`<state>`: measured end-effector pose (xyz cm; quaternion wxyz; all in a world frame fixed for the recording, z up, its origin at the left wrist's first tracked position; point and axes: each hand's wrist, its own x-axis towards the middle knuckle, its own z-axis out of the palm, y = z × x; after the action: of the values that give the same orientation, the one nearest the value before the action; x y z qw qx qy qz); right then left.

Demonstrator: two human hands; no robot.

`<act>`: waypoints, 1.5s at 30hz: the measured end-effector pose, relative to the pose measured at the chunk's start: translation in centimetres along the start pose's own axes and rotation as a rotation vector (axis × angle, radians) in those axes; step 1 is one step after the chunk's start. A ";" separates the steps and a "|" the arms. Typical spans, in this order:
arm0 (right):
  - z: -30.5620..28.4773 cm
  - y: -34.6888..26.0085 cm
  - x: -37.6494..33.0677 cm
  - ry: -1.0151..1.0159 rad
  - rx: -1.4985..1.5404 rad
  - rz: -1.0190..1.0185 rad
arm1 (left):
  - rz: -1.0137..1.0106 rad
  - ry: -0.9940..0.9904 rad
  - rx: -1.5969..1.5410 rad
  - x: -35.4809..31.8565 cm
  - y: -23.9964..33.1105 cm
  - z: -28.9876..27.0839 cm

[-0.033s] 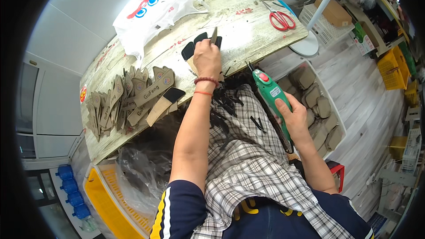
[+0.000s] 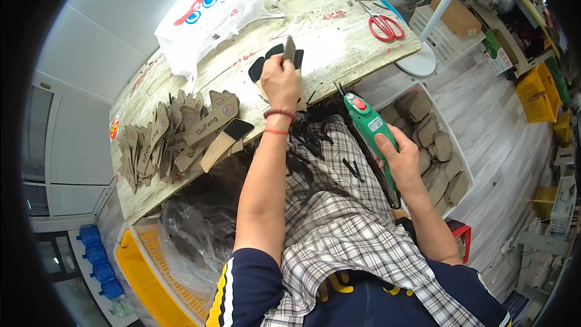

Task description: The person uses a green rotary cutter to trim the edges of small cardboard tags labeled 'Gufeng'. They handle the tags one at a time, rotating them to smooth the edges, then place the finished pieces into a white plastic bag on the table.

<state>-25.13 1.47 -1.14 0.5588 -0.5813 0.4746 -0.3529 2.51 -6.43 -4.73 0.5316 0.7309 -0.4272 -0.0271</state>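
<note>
My left hand (image 2: 281, 86) is closed on a khaki fabric tab (image 2: 289, 49), which points up from the fingers. Under and around that hand, several black-ended straps (image 2: 256, 71) lie fanned out on the table. My right hand (image 2: 400, 158) is wrapped round a green hand-held power tool (image 2: 370, 124) with a red button; its thin metal prongs point toward the table edge. Left of my left arm, a heap of khaki fabric tabs (image 2: 162, 136) covers the table corner. A tan strap with a black end (image 2: 219, 147) rests against it.
The worn wooden table (image 2: 327, 30) bears a white plastic bag (image 2: 212, 18) and red scissors (image 2: 385, 28). A bin of khaki pieces (image 2: 465, 189) stands at right, a yellow crate (image 2: 136, 266) at lower left. Black scraps (image 2: 308, 145) lie on my checked apron (image 2: 357, 224).
My left hand has shifted slightly left, and the khaki tab in it has turned to show more of its broad face. The green tool has moved barely.
</note>
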 end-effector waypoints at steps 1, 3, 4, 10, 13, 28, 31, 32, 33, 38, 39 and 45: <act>0.3 -0.1 0.1 0.006 0.000 -0.016 | -0.130 0.002 -0.313 -0.5 0.5 -0.7; 1.2 -0.7 0.2 0.000 0.010 -0.042 | -0.285 0.046 -0.805 -2.1 1.0 -1.7; 1.6 -0.9 0.2 -0.002 0.004 -0.051 | -0.376 0.051 -1.016 -3.3 1.8 -2.1; 2.6 -1.4 -0.6 -0.002 -0.008 -0.062 | -0.588 0.067 -1.268 -6.1 4.2 -3.2; 2.5 -1.2 -0.8 -0.006 -0.032 -0.074 | -0.651 0.066 -1.311 -6.7 4.9 -3.2; 1.9 -1.1 -0.2 0.025 -0.054 -0.088 | -0.751 -0.078 -1.251 -9.8 4.7 -1.6; 1.7 -1.4 -0.2 0.010 -0.023 -0.089 | -0.698 -0.083 -1.214 -10.1 5.0 -1.9; 1.6 -1.4 -0.2 0.009 -0.026 -0.084 | -0.670 -0.085 -1.185 -10.1 4.8 -2.0; 1.5 -1.4 -0.2 0.009 -0.030 -0.080 | -0.641 -0.087 -1.157 -10.1 4.7 -2.1; 0.9 -1.0 -0.3 -0.023 -0.003 -0.073 | -0.471 -0.070 -0.993 -9.3 4.3 -2.6; 0.9 -0.9 -0.3 -0.024 -0.005 -0.073 | -0.448 -0.078 -0.968 -9.2 4.1 -2.7; 0.7 -0.8 -0.4 -0.046 0.001 -0.078 | -0.361 -0.161 -0.775 -8.7 3.6 -3.5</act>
<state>-24.49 1.96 -0.44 0.5556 -0.6073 0.4383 -0.3611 -3.45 1.59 -3.92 0.7184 0.5359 -0.2907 -0.3349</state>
